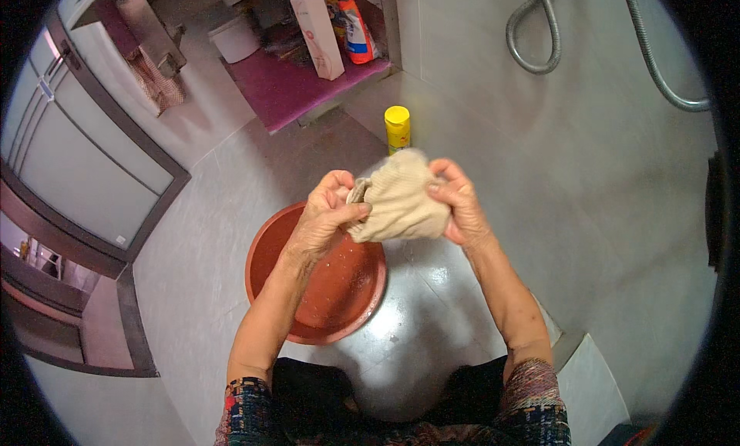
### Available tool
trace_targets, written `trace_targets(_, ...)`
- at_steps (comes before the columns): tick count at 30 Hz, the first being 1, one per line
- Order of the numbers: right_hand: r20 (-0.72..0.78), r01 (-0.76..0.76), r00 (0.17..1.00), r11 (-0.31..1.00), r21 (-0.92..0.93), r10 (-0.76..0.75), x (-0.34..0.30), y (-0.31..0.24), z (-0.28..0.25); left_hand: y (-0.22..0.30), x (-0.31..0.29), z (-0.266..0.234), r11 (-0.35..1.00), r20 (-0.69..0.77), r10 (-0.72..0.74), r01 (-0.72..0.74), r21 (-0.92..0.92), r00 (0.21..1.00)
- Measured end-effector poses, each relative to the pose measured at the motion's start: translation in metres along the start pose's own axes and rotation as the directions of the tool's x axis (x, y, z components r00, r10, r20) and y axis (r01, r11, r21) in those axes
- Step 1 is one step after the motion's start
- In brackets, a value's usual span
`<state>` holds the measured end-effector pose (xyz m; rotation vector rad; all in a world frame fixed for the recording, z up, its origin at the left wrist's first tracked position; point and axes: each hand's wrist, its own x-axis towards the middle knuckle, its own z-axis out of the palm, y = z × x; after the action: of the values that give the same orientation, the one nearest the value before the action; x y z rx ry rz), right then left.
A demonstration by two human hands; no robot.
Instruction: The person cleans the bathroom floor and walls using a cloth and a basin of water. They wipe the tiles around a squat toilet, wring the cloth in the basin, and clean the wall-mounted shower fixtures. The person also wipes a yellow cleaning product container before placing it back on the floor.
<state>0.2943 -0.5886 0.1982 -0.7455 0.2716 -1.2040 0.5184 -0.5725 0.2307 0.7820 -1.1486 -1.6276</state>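
Observation:
A beige ribbed knit cloth (405, 199), whose exact kind I cannot make out, is stretched between my two hands in mid-air. My left hand (320, 218) pinches its left edge, thumb on the near side. At the opposite edge, my right hand (460, 207) grips it between thumb and fingers. The cloth is slightly blurred and an opening or fold shows near my left thumb. Below my left hand and forearm stands a reddish-brown basin (339, 296) on the floor, partly hidden by that arm.
A yellow-capped cylindrical container (397, 126) stands beyond the cloth by the wall. Farther back, a purple shelf (297, 99) bears a white box (317, 37) and an orange bag (356, 33). A metal shower hose (556, 41) hangs at right; a framed door (92, 138) is at left.

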Motion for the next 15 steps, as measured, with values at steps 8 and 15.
trace_targets(8, 0.386, 0.380, 0.894, -0.071, -0.922, -0.229, -0.014, -0.012, 0.037, -0.119, 0.025, -0.002, 0.817, -0.707, 0.479, 0.030, 0.575, 0.521)
trace_targets(15, -0.038, 0.048, 0.989, 0.560, -0.827, -0.142, -0.031, -0.036, 0.004, -0.129, 0.023, 0.062, 0.867, -0.167, -0.043, -0.046, -0.496, 0.985)
